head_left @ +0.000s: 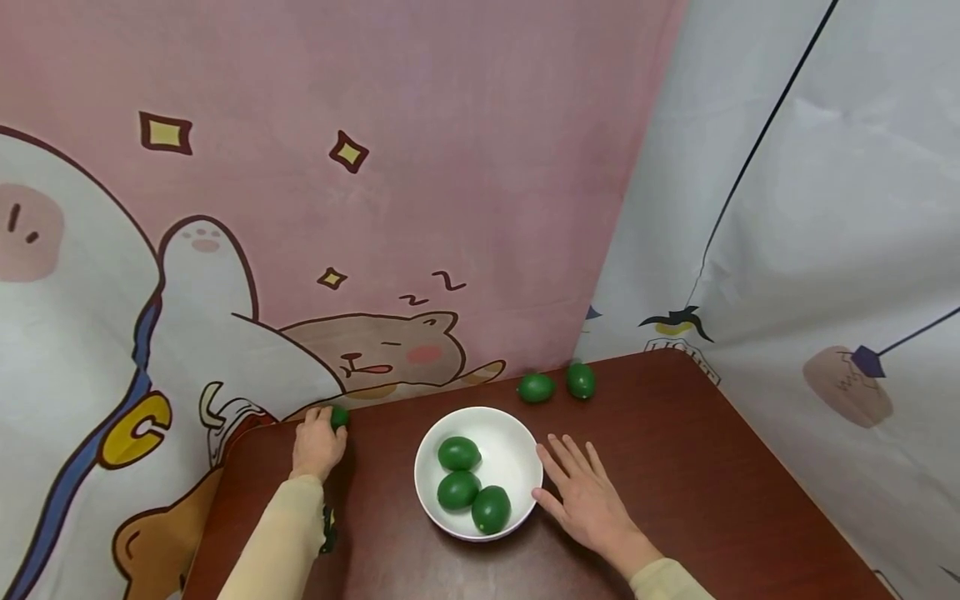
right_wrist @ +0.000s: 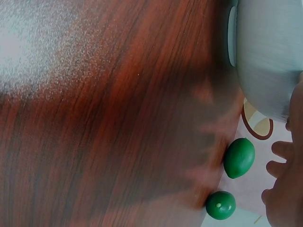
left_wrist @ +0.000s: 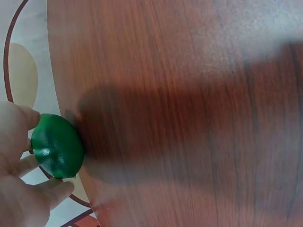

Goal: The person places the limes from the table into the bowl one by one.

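Note:
At the back left of the table, my left hand [head_left: 318, 446] grips a green lime [head_left: 340, 417]. The left wrist view shows the thumb and fingers curled round that lime [left_wrist: 57, 145], close over the table's edge. A white bowl [head_left: 517, 450] stands in the middle with three limes inside: an upper one [head_left: 459, 454], a lower left one [head_left: 458, 490] and a lower right one [head_left: 491, 510]. My right hand [head_left: 588, 500] has its fingers straight and spread, fingertips right at the bowl's right rim. It holds nothing.
Two more limes lie near the back edge behind the bowl, one on the left [head_left: 536, 387] and one on the right [head_left: 581, 381]. The dark red wooden table [head_left: 675, 467] backs onto a cartoon-printed cloth [head_left: 465, 167]. A whitish cloth [head_left: 787, 208] hangs along the right side.

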A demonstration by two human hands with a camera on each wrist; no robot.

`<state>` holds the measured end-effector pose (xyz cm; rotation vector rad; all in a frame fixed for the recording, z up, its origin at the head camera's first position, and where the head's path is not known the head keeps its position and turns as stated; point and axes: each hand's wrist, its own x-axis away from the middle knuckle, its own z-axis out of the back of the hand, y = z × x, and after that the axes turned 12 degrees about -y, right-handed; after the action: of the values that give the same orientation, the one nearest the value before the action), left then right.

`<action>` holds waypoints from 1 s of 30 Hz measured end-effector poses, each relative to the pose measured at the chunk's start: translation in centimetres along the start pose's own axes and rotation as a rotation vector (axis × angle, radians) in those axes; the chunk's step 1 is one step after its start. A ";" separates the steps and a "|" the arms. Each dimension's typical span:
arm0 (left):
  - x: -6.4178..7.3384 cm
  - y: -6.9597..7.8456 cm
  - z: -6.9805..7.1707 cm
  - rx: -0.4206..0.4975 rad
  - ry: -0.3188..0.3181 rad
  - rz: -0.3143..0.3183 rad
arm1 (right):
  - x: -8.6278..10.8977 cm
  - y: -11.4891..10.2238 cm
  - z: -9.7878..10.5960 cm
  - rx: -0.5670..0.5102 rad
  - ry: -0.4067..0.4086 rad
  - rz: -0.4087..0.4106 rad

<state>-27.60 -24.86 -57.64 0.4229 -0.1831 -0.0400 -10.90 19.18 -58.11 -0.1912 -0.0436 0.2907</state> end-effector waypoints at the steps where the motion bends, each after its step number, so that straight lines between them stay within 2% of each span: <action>1: 0.1 0.1 0.1 0.008 0.000 -0.001 | 0.0 0.0 0.0 0.002 0.003 0.001; 7: 0.1 0.6 0.4 0.015 -0.019 -0.010 | 0.0 0.0 -0.1 0.014 -0.005 -0.002; 21: 0.4 0.6 -0.3 0.014 -0.003 -0.046 | 0.1 0.1 -0.3 0.022 0.005 0.002; 30: 0.7 1.2 -0.7 -0.006 0.001 -0.068 | 0.1 0.1 -0.3 0.022 0.013 0.002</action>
<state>-26.83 -23.53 -57.65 0.4232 -0.1672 -0.1067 -10.79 19.21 -58.43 -0.1711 -0.0276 0.2918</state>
